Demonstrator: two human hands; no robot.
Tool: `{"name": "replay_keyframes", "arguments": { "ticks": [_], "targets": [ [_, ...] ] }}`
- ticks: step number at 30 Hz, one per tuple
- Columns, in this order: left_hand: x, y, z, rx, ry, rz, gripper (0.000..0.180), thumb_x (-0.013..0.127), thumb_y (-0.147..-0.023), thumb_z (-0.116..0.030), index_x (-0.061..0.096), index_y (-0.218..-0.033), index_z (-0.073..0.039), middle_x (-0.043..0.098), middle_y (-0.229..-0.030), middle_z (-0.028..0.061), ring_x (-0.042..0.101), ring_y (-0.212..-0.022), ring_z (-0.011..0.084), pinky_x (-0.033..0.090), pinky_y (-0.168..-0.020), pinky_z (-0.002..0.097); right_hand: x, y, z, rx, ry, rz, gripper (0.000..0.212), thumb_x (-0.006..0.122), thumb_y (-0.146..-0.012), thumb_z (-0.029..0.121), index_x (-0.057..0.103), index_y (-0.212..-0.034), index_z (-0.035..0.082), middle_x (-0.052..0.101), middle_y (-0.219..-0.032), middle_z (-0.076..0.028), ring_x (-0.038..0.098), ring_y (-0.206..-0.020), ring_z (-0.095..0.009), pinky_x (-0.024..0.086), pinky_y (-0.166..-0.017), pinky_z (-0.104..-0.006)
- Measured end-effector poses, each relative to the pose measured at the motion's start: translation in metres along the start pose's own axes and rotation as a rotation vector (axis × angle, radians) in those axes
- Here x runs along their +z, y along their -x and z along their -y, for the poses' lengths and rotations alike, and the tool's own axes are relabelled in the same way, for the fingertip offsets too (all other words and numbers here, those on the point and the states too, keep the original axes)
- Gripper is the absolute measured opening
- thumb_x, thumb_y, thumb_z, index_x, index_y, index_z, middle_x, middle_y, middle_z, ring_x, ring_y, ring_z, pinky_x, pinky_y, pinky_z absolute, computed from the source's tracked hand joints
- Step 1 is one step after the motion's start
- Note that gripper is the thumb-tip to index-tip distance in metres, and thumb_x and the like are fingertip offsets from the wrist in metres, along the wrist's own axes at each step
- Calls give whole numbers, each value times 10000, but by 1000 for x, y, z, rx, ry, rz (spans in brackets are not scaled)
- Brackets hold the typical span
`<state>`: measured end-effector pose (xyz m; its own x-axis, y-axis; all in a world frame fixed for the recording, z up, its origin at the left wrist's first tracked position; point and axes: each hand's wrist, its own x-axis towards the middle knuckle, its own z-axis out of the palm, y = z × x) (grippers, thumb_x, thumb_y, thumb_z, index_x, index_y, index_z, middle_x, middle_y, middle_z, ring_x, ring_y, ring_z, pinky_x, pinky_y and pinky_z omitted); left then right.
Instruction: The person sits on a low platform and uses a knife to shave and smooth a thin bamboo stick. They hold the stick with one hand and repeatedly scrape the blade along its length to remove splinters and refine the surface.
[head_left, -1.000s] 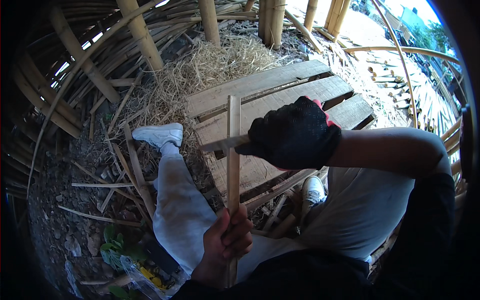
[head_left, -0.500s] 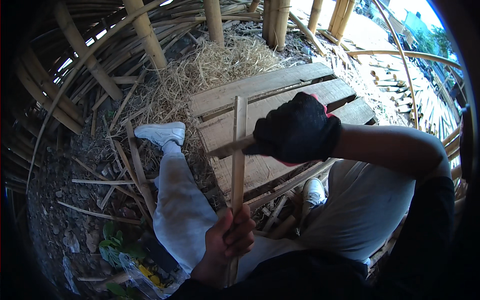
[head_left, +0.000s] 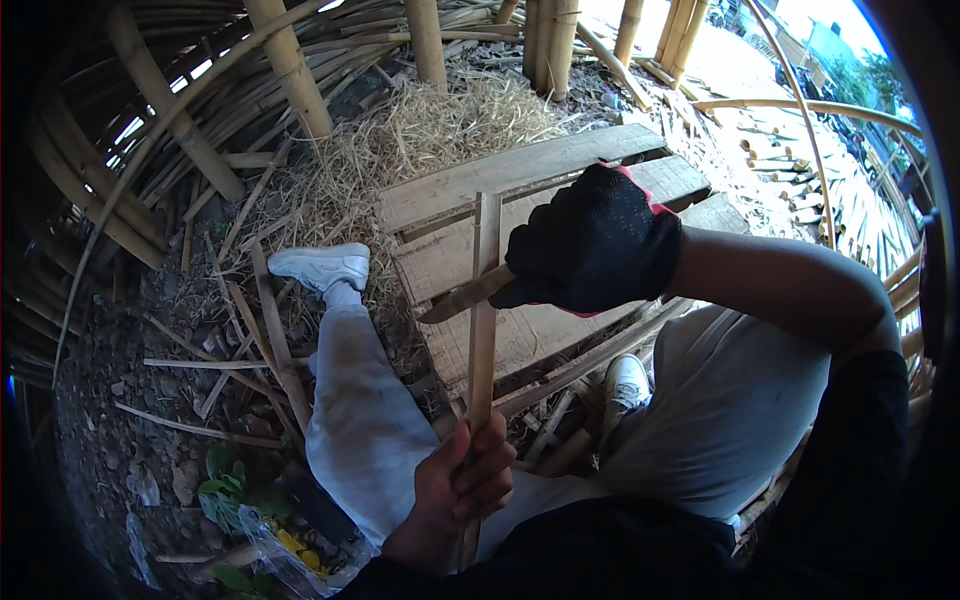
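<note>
A split bamboo strip (head_left: 484,350) stands lengthwise in front of me, its far end over a low wooden slatted platform (head_left: 540,345). Bare, my left hand (head_left: 468,475) wraps round the strip near its lower end, close to my lap. My right hand (head_left: 595,245) wears a black glove with red at the cuff and back. It is closed round a knife, whose brownish blade (head_left: 462,297) points left and lies across the strip above its middle. The knife's handle is hidden in the glove.
Dry shavings (head_left: 420,140) are heaped behind the platform, before upright bamboo poles (head_left: 427,45). Loose bamboo strips (head_left: 275,340) litter the ground at left. A plastic bag with yellow items (head_left: 300,550) lies at lower left. Cut bamboo pieces (head_left: 790,180) lie at far right.
The gloved right hand has tilted and shifted slightly, and the blade, blurred before, now shows sharply across the strip. The strip's far end has moved a little right.
</note>
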<state>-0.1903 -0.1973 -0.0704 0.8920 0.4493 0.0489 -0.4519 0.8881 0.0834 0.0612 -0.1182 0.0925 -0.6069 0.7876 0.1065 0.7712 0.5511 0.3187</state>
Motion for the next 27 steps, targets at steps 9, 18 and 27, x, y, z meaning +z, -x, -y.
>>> {"name": "replay_keyframes", "arguments": {
  "ticks": [9,18,27],
  "targets": [
    [-3,-2,3,-17,-19,-24,362,473,-1049,-477,389,-923,-149,363,-582,-58,331,-348,56,253,-324,215,15,-11,-27,164,62,-210,457,546,-945,593,729,-860,184,699,-751,-33,702,-715,-254,532,-606,-396],
    [-2,-2,1,-25,-57,-4,369,475,-1049,-473,391,-926,-136,382,-583,-49,339,-343,63,247,-319,211,9,-12,-49,275,182,-76,547,480,-997,575,690,-785,117,666,-662,-68,679,-615,-276,526,-559,-405],
    [-7,-1,-8,33,57,42,326,454,-1066,-416,396,-935,-123,417,-596,-33,374,-349,75,294,-323,216,15,-5,-46,739,-141,-187,436,547,-1000,507,694,-992,97,698,-845,-144,700,-777,-338,547,-738,-446]
  ]
}}
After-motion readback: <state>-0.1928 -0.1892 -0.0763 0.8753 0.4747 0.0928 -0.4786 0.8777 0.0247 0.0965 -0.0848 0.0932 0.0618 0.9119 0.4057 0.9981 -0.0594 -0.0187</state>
